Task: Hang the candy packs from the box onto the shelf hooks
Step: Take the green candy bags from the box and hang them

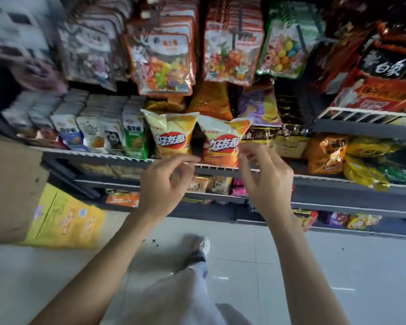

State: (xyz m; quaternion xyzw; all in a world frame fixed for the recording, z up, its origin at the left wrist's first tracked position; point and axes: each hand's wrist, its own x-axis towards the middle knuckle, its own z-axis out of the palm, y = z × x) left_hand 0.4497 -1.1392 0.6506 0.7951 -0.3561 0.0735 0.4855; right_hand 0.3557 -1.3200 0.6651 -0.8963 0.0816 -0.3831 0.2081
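Here, a shop's snack shelving (220,166) fills the view, its upper tier hung with candy packs (161,59) on shelf hooks (240,15), so the clear fronts face the aisle and each pack can be slid off singly. A neighbouring row of orange-edged packs (232,52) and a green-edged one (284,45) hang alongside. Below them, two yellow crisp bags (171,134) stand upright on a wire shelf. At the left edge, a brown cardboard box (12,188) rises beside a yellow carton (66,221) on the tiled floor (244,249), near enough for restocking; its contents are out of view. The person's left hand (164,186) and right hand (265,181) hover apart in front of the crisp shelf, below the hooks. Each grip is loosely curled, fingertips drawn towards the thumb, and, so far as motion blur allows, grasping nothing. Judging by that, no pack is in transit; the next would have to come from the box.
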